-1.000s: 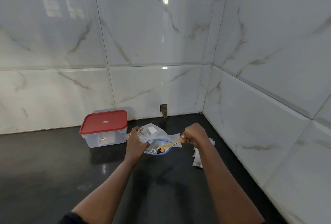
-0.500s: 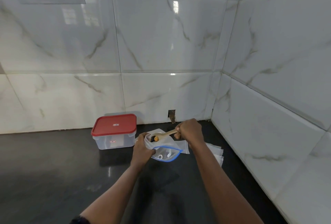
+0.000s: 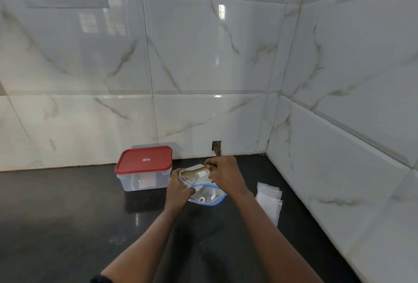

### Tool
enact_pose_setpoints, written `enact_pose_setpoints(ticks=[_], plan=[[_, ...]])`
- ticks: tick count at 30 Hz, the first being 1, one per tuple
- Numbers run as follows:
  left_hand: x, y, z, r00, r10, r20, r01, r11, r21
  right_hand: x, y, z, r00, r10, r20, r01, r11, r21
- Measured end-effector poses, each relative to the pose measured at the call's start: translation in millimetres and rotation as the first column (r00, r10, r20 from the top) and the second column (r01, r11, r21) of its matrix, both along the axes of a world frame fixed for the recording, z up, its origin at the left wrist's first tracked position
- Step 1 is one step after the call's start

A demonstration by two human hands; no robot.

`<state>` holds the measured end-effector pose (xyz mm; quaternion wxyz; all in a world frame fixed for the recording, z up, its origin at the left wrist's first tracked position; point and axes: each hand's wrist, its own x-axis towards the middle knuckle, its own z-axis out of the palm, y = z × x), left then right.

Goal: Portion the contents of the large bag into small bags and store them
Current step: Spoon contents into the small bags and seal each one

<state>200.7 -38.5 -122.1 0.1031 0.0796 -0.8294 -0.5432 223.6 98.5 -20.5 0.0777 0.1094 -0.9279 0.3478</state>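
My left hand (image 3: 178, 189) pinches the rim of a small clear bag (image 3: 192, 175) and holds it up with its mouth open. My right hand (image 3: 224, 169) grips the handle of a wooden spoon (image 3: 192, 173) whose bowl is inside that small bag. Just below lies the large clear bag with a blue zip edge (image 3: 209, 195), open, with a few small items inside. Both hands are over the dark counter (image 3: 67, 226).
A clear plastic box with a red lid (image 3: 143, 166) stands shut at the back, left of my hands. A stack of flat small bags (image 3: 269, 201) lies to the right near the side wall. Tiled walls close the back and right sides.
The spoon came up out of the blue-edged bag with its load and moved back and left into the small bag that my left hand holds. The camera shifted.
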Motion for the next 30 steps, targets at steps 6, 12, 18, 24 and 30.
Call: enact_pose_setpoints(ticks=[6,12,18,24,30], plan=[[-3,-1,1,1.0,0.01,0.002,-0.01,1.0,0.006,2,3,9,0.996,0.051,-0.072,-0.045,0.996,0.08],[-5,-2,12,1.0,0.004,-0.009,-0.004,1.0,0.021,-2,22,27,0.986,-0.114,-0.125,0.109,0.993,-0.047],[-15,-9,24,0.998,0.041,-0.056,-0.042,0.999,-0.024,-4,29,17,0.988,-0.153,-0.027,0.156,0.979,0.129],[-16,-11,28,0.995,0.02,-0.101,-0.028,0.996,-0.082,-9,-5,-25,0.987,-0.136,0.083,0.107,0.953,0.285],[-10,-15,26,0.991,0.01,-0.137,-0.025,0.994,-0.11,-20,-33,-54,0.981,-0.113,0.159,0.066,0.959,0.275]])
